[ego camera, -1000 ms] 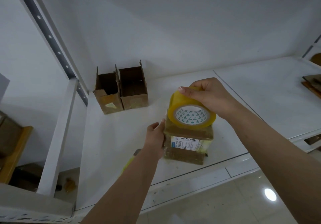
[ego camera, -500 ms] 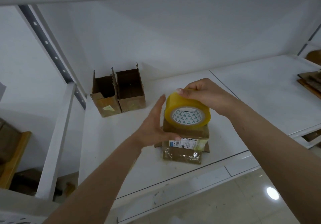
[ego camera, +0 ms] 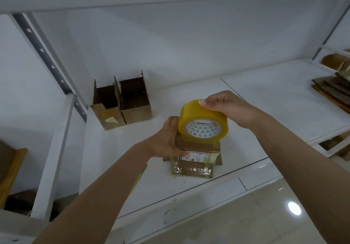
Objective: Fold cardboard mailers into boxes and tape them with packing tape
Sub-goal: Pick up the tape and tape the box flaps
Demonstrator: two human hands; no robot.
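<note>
**Right hand gripping the tape roll over the box, left hand back on the box's side**

Gripping the yellow packing tape roll [ego camera: 203, 123] from above, the right hand [ego camera: 230, 109] had its fingers curled over the roll's outer band, the thumb tip showing on the top edge. The roll stood on edge, its white patterned core facing the camera, and its lower rim touched the top of the small cardboard box [ego camera: 197, 153].

That box stood on the white shelf [ego camera: 113, 158], near the front edge. A printed barcode label [ego camera: 197, 155] lay across its near face, and glossy tape covered its lower part. Brown flaps stuck out at the base on both sides.

The left hand [ego camera: 168, 139] was pressed against the box's left side, fingers running up along the cardboard beside the roll and the thumb hooked round the near face, its tip touching the label's left end. Half a second before, this hand had been lifted with its fingers spread upward beside the roll; now the fingers were lower and closed in against the box, holding it. A second before, it had gripped the box's left side lower down. The right hand's grip on the roll looked unchanged across all three moments.

Two open cardboard boxes [ego camera: 121, 105] stood side by side at the back left of the shelf, touching each other, flaps upright. Flat cardboard sheets [ego camera: 335, 92] lay stacked at the far right.
</note>
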